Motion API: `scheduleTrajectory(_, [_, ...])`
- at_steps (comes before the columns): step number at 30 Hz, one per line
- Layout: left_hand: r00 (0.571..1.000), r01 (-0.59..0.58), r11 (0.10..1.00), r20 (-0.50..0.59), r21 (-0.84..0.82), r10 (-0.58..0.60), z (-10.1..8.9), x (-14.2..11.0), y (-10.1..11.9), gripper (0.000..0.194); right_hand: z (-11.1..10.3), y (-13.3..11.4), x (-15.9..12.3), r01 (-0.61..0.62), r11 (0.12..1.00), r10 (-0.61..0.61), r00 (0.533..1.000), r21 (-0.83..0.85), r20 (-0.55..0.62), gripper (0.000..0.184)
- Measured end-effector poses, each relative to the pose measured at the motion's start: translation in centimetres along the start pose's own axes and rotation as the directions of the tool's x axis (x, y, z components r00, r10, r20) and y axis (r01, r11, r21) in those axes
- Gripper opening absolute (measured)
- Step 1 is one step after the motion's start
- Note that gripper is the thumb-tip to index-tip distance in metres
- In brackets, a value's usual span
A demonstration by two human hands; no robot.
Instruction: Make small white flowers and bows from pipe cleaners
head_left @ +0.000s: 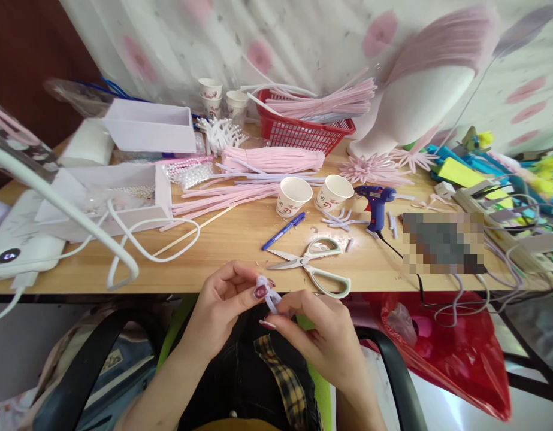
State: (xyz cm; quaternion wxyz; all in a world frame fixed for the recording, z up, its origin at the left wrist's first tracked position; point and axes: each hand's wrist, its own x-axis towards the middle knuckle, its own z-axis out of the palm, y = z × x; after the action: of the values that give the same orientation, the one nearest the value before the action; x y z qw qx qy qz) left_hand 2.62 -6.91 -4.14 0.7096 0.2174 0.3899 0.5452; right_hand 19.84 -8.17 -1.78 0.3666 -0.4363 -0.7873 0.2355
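As I watch remotely, lower centre of frame: one lavender fuzzy piece (271,298), long axis slanting down rightward; left hand (231,293), pinching its upper end; right hand (320,326), holding its lower end; neither nearer.

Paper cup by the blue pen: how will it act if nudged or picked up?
The paper cup is probably light, since its walls look thin. That thinness also suggests it may dent under a firm pinch. Pushed near its rim, it could tip: it narrows toward the base.
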Motion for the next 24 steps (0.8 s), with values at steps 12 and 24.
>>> scheduleTrajectory(12, [0.997, 0.061, 0.998, 0.048, 0.006, -0.061, -0.1, -0.1, -0.1, 0.022, 1.2, -0.7, 0.2, -0.031, 0.998, 0.024, 0.991, -0.052, -0.133, 0.013])
scheduleTrajectory(24, [1.000, -0.008, 1.000, 0.017, -0.021, 0.009, 0.1, -0.4, -0.6, 0.017, 1.2, -0.7, -0.4, 0.007, 0.998, -0.010, 0.999, -0.059, -0.038, 0.011])
